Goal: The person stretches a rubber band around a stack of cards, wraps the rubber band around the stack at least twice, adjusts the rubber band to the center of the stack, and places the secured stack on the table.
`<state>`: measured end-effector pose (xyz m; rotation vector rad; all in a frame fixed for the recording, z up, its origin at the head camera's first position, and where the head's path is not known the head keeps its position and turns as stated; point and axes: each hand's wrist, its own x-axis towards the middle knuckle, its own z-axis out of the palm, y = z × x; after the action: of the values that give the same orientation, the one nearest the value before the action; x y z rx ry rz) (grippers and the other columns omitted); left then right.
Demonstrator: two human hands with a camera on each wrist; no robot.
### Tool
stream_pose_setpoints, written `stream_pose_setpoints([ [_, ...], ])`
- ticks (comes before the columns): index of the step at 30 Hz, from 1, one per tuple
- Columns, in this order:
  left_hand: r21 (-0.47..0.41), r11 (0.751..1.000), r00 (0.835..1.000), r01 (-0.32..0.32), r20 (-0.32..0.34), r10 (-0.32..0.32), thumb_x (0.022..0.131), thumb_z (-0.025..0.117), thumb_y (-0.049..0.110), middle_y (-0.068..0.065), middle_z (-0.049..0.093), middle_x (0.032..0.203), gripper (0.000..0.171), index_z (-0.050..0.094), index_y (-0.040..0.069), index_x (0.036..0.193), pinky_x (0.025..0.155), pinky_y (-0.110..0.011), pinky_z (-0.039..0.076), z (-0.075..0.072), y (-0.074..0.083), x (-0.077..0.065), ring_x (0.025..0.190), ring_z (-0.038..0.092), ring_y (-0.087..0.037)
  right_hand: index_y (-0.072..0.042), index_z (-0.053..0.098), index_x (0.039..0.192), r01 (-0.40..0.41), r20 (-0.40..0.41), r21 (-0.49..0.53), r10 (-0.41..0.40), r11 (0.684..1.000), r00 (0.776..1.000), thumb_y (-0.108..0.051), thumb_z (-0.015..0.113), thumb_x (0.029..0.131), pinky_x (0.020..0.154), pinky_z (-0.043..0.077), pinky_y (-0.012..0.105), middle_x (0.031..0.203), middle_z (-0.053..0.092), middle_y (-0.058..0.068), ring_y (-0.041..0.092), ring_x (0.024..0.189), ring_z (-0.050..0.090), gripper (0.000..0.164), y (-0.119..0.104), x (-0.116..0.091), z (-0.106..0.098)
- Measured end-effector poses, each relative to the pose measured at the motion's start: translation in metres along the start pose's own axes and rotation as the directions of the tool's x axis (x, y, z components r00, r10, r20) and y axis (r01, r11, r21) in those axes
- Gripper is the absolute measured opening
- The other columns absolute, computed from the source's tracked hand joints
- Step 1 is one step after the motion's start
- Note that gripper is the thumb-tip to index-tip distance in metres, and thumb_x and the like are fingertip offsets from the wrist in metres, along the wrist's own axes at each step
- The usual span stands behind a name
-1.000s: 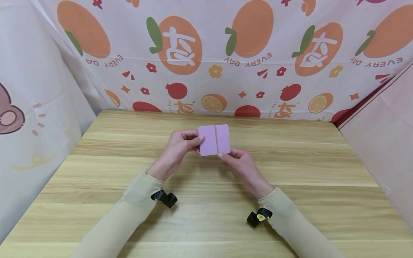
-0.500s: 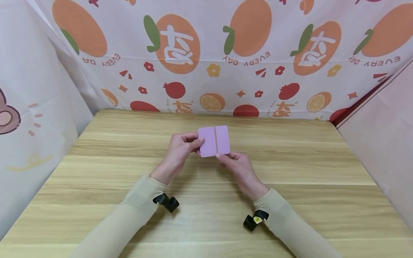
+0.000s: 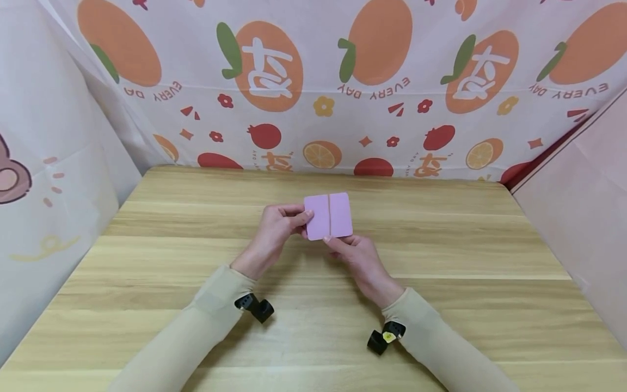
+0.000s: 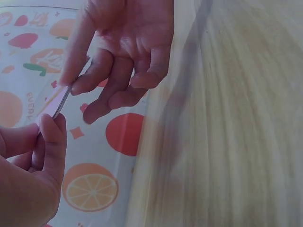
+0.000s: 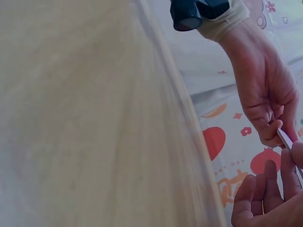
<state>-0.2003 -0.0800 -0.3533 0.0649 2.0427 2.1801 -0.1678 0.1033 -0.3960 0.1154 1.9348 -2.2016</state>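
Note:
A thin lilac square (image 3: 340, 213) with rounded corners, like a card or small pad, is held tilted above the table. Across its face runs a narrow tan band (image 3: 330, 215). My left hand (image 3: 275, 227) grips its left side, thumb on the face. At the lower edge my right hand (image 3: 360, 262) pinches it between thumb and forefinger. Seen edge-on in the left wrist view, the lilac square (image 4: 57, 102) spans both hands; the other fingers of the right hand (image 4: 130, 52) are loosely spread. In the right wrist view, the left hand (image 5: 265, 90) has curled fingers.
The wooden table (image 3: 313, 337) reaches back to a fruit-print cloth (image 3: 313, 71). White cloth (image 3: 73, 109) hangs at the left, and a pale panel (image 3: 583, 207) stands at the right. Black wrist cameras (image 3: 254, 307) sit on both beige sleeves.
Both hands keep hold of the lilac square, which has shifted slightly down. My right thumb has slid a little left along its lower edge. The tan band looks narrower.

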Motion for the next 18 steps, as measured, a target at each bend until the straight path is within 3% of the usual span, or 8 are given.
stream_pose_setpoints([
  [5, 0.010, 1.000, 1.000, -0.004, 0.013, 0.004, 0.095, 0.065, 0.007, -0.007, 0.066, 0.079, 0.023, 0.068, -0.011, 0.109, 0.064, -0.026, 0.053, -0.0015, 0.0004, 0.0004, 0.064, 0.059, -0.014, 0.014, 0.067, 0.110, 0.000, 0.018, -0.006, 0.000, 1.000, 1.000, -0.016, 0.073, 0.089, 0.088, 0.050, 0.039, 0.105, 0.067, 0.004, 0.027, 0.104, 0.057, 0.037, -0.0008, -0.0010, -0.0006],
  [18, 0.047, 0.999, 0.999, 0.027, 0.022, -0.028, 0.095, 0.065, 0.009, -0.010, 0.068, 0.086, 0.023, 0.069, -0.007, 0.112, 0.069, -0.030, 0.053, -0.0086, 0.0006, 0.0026, 0.068, 0.060, -0.016, 0.013, 0.066, 0.111, -0.004, 0.034, -0.027, 0.005, 1.000, 0.999, -0.020, 0.074, 0.088, 0.086, 0.049, 0.039, 0.109, 0.066, 0.008, 0.028, 0.102, 0.057, 0.040, -0.0003, -0.0014, -0.0048],
])
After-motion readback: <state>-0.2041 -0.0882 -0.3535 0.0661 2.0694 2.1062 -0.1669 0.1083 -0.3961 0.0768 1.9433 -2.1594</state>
